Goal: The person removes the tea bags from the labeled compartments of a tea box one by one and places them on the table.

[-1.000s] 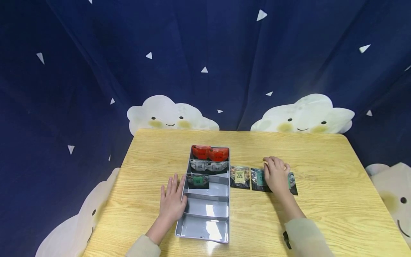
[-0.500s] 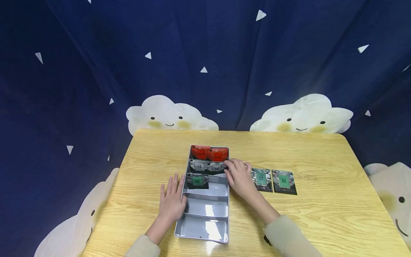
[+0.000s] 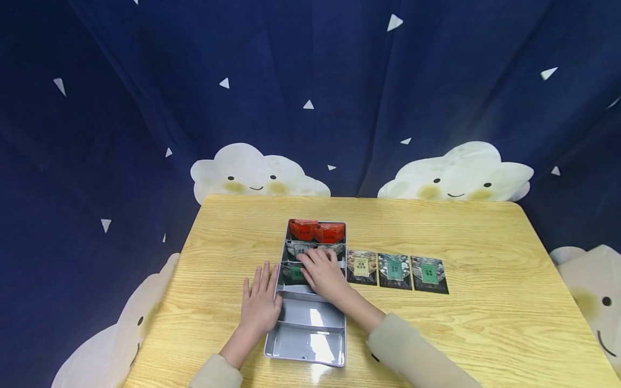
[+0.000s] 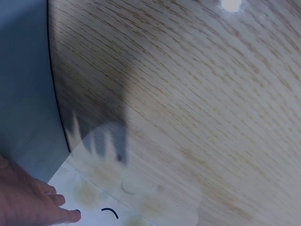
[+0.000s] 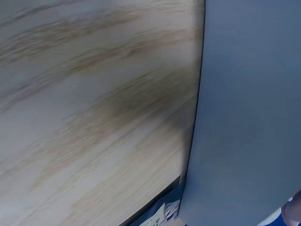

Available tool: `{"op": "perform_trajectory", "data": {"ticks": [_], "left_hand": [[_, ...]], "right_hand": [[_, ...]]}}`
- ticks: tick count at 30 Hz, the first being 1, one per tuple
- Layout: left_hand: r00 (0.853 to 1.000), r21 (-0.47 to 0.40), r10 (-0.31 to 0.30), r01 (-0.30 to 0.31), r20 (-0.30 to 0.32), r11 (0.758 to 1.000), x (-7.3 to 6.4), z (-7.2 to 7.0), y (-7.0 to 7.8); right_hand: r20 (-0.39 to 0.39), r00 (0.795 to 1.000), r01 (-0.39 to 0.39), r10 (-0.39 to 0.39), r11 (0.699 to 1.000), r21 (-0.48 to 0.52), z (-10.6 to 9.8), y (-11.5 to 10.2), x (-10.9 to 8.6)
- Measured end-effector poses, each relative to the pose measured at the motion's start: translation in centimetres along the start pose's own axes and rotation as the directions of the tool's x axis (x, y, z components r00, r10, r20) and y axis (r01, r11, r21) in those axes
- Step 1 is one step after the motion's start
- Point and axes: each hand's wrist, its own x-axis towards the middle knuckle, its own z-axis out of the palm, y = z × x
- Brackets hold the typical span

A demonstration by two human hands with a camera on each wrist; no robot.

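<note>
My left hand [image 3: 260,307] lies with straight, spread fingers against the left side of a grey divided tray [image 3: 310,345]. In the left wrist view, the fingers of that left hand [image 4: 33,202] reach past the tray wall [image 4: 28,94]. My right hand [image 3: 326,275] is inside the tray, over its third compartment from the back. Its thumb is at a dark sachet with a green label [image 3: 293,274], and its fingers overlap the grey sachets [image 3: 298,249] behind; I cannot tell whether it pinches the green-labelled one. The right wrist view mostly shows the tray's outer wall [image 5: 244,108].
Two red sachets [image 3: 330,233] stand in the back compartment. Right of the tray, three flat sachets lie in a row: yellow-labelled [image 3: 361,267], teal-labelled [image 3: 395,271] and green-labelled [image 3: 429,274]. The wooden table [image 3: 485,334] ends at a dark blue curtain [image 3: 310,54].
My right hand has moved left, from above the row of sachets, past the yellow-labelled one, into the tray. All three sachets in the row are uncovered now. My left hand has stayed put.
</note>
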Motion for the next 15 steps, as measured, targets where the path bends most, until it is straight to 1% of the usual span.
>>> {"op": "perform_trajectory", "data": {"ticks": [6, 15], "left_hand": [[1.0, -0.003, 0.001, -0.001, -0.002, 1.0, 0.0, 0.1, -0.1], [1.0, -0.013, 0.0, 0.0, -0.004, 1.0, 0.1, 0.1, 0.0]], "right_hand": [[0.054, 0.999, 0.004, -0.003, 1.0, -0.023, 0.8, -0.7, 0.8], [0.04, 0.999, 0.013, -0.011, 0.999, -0.037, 1.9, -0.9, 1.3]]}}
